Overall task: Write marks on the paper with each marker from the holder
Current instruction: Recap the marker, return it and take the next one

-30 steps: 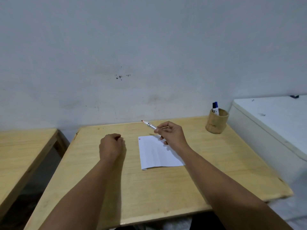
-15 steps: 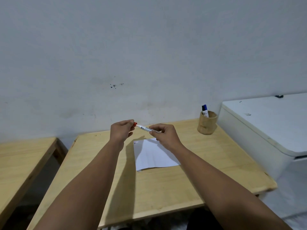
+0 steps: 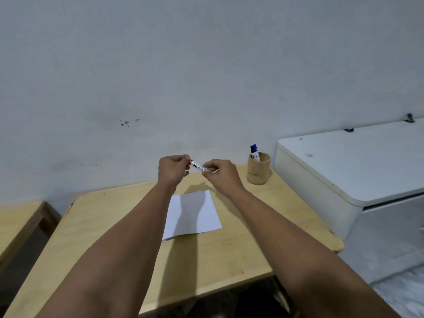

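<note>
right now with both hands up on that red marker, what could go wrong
1. The left hand covers the red end of the marker held by the right hand; a slip might ink the fingers.
2. Neither hand holds the paper, so it may shift.
3. The holder stands close by; a right-arm swing might tip it.

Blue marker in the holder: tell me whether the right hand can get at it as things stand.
Probably not at once: the right hand is shut on the red marker, shared with the left hand. Otherwise the path looks free: the blue marker protrudes from the open holder nearby.

Wooden table [image 3: 229,260]; paper [image 3: 195,214]; holder [image 3: 258,172]
</note>
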The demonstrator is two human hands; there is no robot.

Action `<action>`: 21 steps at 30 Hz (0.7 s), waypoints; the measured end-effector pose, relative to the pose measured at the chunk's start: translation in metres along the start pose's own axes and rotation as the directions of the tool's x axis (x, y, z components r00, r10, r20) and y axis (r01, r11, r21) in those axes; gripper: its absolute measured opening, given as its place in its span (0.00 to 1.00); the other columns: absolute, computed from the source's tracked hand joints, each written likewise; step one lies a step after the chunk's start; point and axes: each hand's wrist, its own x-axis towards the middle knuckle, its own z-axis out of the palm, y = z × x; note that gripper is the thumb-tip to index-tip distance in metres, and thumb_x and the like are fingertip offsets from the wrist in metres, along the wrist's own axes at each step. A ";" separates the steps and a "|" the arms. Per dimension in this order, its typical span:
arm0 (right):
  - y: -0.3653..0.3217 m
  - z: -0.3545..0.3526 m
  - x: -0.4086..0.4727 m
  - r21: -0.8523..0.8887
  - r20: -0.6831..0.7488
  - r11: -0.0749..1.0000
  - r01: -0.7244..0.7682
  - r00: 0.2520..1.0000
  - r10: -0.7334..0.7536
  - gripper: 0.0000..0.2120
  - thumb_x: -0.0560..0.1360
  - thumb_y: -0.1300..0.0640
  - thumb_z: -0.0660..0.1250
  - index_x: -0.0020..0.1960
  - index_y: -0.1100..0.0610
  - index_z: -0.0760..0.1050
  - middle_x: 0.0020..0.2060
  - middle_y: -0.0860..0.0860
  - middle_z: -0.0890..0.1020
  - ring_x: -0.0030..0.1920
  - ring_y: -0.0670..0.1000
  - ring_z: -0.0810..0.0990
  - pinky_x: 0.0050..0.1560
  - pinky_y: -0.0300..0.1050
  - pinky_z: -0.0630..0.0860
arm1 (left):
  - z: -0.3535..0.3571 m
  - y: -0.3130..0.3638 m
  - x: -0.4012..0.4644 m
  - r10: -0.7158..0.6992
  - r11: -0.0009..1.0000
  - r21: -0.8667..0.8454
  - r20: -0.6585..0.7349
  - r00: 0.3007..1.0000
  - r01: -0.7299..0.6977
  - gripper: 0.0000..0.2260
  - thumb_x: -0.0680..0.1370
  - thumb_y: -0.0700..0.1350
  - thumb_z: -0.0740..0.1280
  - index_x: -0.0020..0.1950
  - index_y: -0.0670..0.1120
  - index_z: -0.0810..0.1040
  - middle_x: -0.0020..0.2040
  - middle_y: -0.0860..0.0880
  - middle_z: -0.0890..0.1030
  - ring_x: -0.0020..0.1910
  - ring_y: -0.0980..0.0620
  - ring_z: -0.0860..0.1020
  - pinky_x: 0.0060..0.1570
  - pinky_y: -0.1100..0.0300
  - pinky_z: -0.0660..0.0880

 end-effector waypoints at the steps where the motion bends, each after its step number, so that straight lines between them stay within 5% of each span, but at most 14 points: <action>1: -0.001 -0.013 0.008 -0.099 0.023 0.995 0.005 1.000 -0.003 0.13 0.77 0.60 0.76 0.61 0.55 0.87 0.43 0.47 0.86 0.47 0.50 0.84 0.55 0.46 0.81 | 0.011 0.008 0.002 0.041 0.999 0.010 0.062 0.997 -0.042 0.07 0.79 0.43 0.70 0.50 0.42 0.87 0.42 0.47 0.85 0.41 0.49 0.81 0.43 0.56 0.80; 7: 0.009 -0.100 0.061 -0.124 -0.241 0.984 -0.129 0.966 0.097 0.10 0.76 0.60 0.76 0.57 0.56 0.87 0.48 0.52 0.87 0.50 0.54 0.85 0.55 0.47 0.80 | 0.079 0.031 0.016 0.281 0.928 0.202 0.174 0.944 -0.314 0.20 0.79 0.55 0.70 0.70 0.50 0.78 0.53 0.52 0.84 0.49 0.53 0.84 0.53 0.54 0.80; 11: 0.033 -0.148 0.086 -0.137 -0.378 0.974 -0.179 0.919 0.116 0.09 0.76 0.61 0.75 0.56 0.57 0.84 0.47 0.51 0.85 0.49 0.54 0.83 0.51 0.45 0.78 | 0.119 0.008 0.020 0.190 0.904 0.327 0.266 0.945 -0.274 0.26 0.78 0.51 0.72 0.75 0.51 0.72 0.62 0.49 0.81 0.56 0.52 0.80 0.56 0.52 0.79; 17: 0.075 -0.154 0.101 -0.227 -0.290 0.935 -0.271 0.936 0.201 0.06 0.72 0.59 0.75 0.48 0.51 0.82 0.44 0.52 0.89 0.48 0.56 0.87 0.52 0.53 0.84 | 0.178 -0.037 0.032 0.022 0.896 0.401 0.385 0.923 -0.189 0.45 0.71 0.51 0.80 0.82 0.50 0.60 0.75 0.44 0.72 0.72 0.46 0.72 0.66 0.53 0.71; 21: 0.091 -0.149 0.110 -0.290 -0.225 0.913 -0.287 0.948 0.226 0.04 0.72 0.49 0.74 0.41 0.45 0.80 0.42 0.45 0.87 0.47 0.52 0.86 0.52 0.52 0.83 | 0.205 -0.052 0.039 -0.021 0.922 0.360 0.421 0.907 -0.145 0.48 0.69 0.51 0.81 0.83 0.50 0.59 0.77 0.45 0.70 0.74 0.47 0.70 0.68 0.53 0.71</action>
